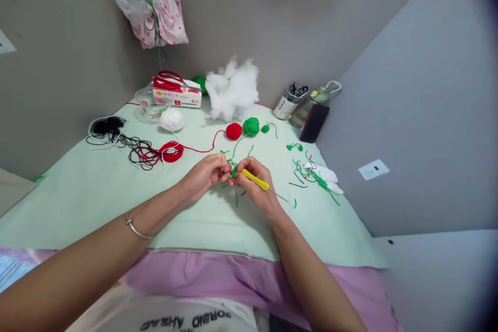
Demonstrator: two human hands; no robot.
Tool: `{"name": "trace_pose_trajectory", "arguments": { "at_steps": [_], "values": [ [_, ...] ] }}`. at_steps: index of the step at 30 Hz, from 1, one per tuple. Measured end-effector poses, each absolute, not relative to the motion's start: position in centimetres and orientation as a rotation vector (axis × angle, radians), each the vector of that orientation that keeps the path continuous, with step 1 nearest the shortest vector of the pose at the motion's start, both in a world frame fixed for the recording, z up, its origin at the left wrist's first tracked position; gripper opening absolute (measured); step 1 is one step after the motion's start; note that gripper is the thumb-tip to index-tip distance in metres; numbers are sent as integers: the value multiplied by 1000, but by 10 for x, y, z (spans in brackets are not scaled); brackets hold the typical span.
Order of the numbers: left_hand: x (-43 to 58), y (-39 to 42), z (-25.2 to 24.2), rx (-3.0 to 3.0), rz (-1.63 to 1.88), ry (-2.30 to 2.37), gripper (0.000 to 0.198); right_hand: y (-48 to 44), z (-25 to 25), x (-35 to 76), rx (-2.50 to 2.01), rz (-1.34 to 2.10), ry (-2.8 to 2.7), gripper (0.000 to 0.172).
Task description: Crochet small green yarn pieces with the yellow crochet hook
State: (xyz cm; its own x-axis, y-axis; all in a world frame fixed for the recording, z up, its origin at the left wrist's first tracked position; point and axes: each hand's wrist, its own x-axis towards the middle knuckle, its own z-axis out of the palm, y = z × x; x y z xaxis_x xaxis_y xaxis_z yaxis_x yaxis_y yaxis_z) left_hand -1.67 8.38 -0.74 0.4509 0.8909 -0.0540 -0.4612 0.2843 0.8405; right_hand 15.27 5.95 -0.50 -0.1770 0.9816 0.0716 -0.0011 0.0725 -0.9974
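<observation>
My left hand [204, 176] and my right hand [257, 184] meet over the middle of the pale green table cover [97, 192]. The right hand's fingers are closed round a yellow-handled crochet hook [254, 179], whose metal shaft sticks out to the right. The left hand pinches a small piece of green yarn work [232, 170] right at the hook's tip. A green strand [235, 150] runs from it up toward a green yarn ball [251, 126]. A silver bangle [136, 228] circles my left wrist.
A red yarn ball [234, 131], red yarn coil [171, 151], black yarn tangle [124, 142], white ball [171, 119], white stuffing [232, 88] and a box with red scissors [177, 91] lie behind. Jars [288, 104] and a dark phone [314, 122] stand at right; green scraps [315, 176] nearby.
</observation>
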Motion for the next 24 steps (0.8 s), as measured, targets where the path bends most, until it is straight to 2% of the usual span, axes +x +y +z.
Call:
{"name": "trace_pose_trajectory", "arguments": {
  "at_steps": [4, 15, 20, 24],
  "values": [
    [-14, 82, -9, 929, 1009, 630, 18, 59, -3, 151, -1036, 1329, -1394, 14],
    [-13, 74, -14, 1283, 986, 765, 22, 58, -8, 151, -1258, 1058, -1556, 14],
    [-18, 81, -16, 1282, 978, 745, 20, 61, -6, 157, -1231, 1164, -1467, 14],
    [-19, 87, -15, 1172, 977, 713, 22, 64, -3, 158, -1095, 1281, -1359, 23]
  ]
}}
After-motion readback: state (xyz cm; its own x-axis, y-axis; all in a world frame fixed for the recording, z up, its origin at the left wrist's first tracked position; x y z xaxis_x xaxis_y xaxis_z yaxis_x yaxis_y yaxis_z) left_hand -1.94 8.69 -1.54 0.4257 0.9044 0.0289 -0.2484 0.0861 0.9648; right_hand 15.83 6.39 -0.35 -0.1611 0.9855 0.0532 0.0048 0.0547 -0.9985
